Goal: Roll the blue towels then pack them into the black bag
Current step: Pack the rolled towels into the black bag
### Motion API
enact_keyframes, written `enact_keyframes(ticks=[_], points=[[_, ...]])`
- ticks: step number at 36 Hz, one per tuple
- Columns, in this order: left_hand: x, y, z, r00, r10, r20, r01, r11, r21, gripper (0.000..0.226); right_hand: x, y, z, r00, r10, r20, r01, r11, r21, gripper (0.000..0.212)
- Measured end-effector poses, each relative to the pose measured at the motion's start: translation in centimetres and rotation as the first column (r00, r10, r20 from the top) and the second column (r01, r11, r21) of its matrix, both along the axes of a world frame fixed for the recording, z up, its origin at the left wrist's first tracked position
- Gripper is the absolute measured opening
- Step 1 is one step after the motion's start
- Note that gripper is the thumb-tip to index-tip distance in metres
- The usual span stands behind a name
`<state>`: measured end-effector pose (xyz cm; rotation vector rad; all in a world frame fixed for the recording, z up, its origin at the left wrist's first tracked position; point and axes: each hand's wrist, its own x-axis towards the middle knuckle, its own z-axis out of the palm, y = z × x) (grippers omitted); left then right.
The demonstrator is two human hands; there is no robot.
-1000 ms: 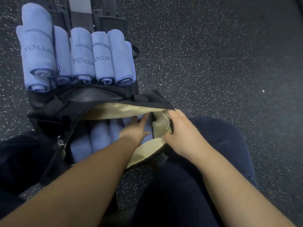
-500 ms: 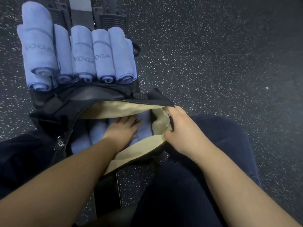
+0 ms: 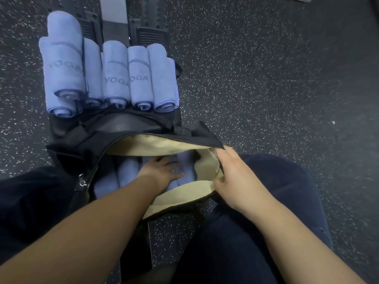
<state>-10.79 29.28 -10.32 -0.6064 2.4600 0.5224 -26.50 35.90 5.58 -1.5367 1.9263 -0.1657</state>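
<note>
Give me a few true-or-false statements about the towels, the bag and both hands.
1. The bag is zipped shut. False: it gapes open, tan lining showing.
2. The left hand lies on towels in the bag. True.
3. Rolled towels lie beyond the bag. True.
4. The right hand lifts a towel. False: it grips the bag's edge.
5. The outside towels lie flat, unrolled. False: all are rolled.
</note>
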Motion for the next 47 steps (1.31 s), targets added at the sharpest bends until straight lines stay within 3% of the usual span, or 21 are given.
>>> enact_keyframes(ticks=[3, 6, 9, 12, 15, 18, 21, 24, 27, 30, 32, 36, 45, 47], points=[[0.9, -0.2, -0.1, 0.999, -0.009, -0.053, 0.009, 1.0, -0.003, 0.056, 0.1, 0.0, -0.1, 1.0, 0.002, -0.004, -0.002, 1.0, -0.007, 0.072], [2.5, -0.6, 0.8, 0.997, 0.004, -0.081, -0.006, 1.0, -0.022, 0.076, 0.2, -0.3, -0.1, 1.0, 0.012, -0.001, -0.012, 1.0, -0.021, 0.071], [4.6, -0.9, 3.3, 0.974, 0.002, -0.228, -0.027, 0.994, -0.108, 0.09, 0.3, -0.5, -0.2, 1.0, 0.019, -0.006, -0.019, 1.0, -0.015, 0.067], [7.8, -0.5, 5.0, 0.945, -0.047, -0.324, -0.013, 0.983, -0.182, 0.061, 0.4, -0.9, -0.2, 0.999, 0.025, -0.027, -0.026, 1.0, -0.012, 0.066], [11.5, 0.0, 7.1, 0.954, -0.066, -0.294, -0.018, 0.962, -0.272, 0.049, 0.8, -1.2, -0.2, 0.999, 0.001, -0.043, -0.002, 1.0, -0.029, 0.058], [14.5, 0.2, 8.9, 0.972, -0.02, -0.234, -0.067, 0.931, -0.36, 0.04, 1.2, -1.4, -0.1, 0.999, -0.019, -0.051, 0.017, 0.999, -0.041, 0.046], [16.7, 0.8, 10.2, 0.975, 0.15, -0.162, -0.205, 0.885, -0.418, 0.04, 1.7, -1.4, -0.1, 0.997, 0.006, -0.083, -0.008, 1.0, -0.019, 0.056], [17.4, 1.5, 11.8, 0.889, 0.454, -0.063, -0.437, 0.798, -0.415, 0.045, 1.9, -1.3, -0.1, 0.993, 0.001, -0.114, -0.001, 1.0, 0.0, 0.058], [17.5, 2.0, 12.5, 0.701, 0.713, -0.019, -0.655, 0.632, -0.414, 0.042, 2.1, -1.2, -0.3, 0.992, -0.019, -0.124, 0.02, 1.0, 0.005, 0.055], [17.8, 2.5, 12.3, 0.489, 0.871, -0.051, -0.848, 0.461, -0.261, 0.056, 2.4, -0.9, -0.5, 0.988, -0.016, -0.153, 0.017, 1.0, 0.002, 0.044], [18.0, 2.8, 12.2, 0.41, 0.91, -0.062, -0.905, 0.397, -0.152, 0.066, 2.7, -0.5, -0.5, 0.986, -0.02, -0.165, 0.02, 1.0, -0.001, 0.042], [17.7, 3.5, 13.3, 0.35, 0.92, -0.176, -0.936, 0.349, -0.041, 0.072, 2.5, 0.1, 0.2, 0.981, -0.048, -0.189, 0.041, 0.998, -0.042, 0.042], [17.2, 5.9, 17.1, 0.382, 0.753, -0.535, -0.916, 0.387, -0.108, 0.074, 1.6, 1.4, 3.8, 0.943, -0.192, -0.273, 0.134, 0.967, -0.217, 0.022], [17.1, 6.1, 17.4, 0.36, 0.748, -0.558, -0.92, 0.384, -0.078, 0.076, 1.4, 1.7, 4.4, 0.936, -0.206, -0.284, 0.139, 0.961, -0.241, 0.022]])
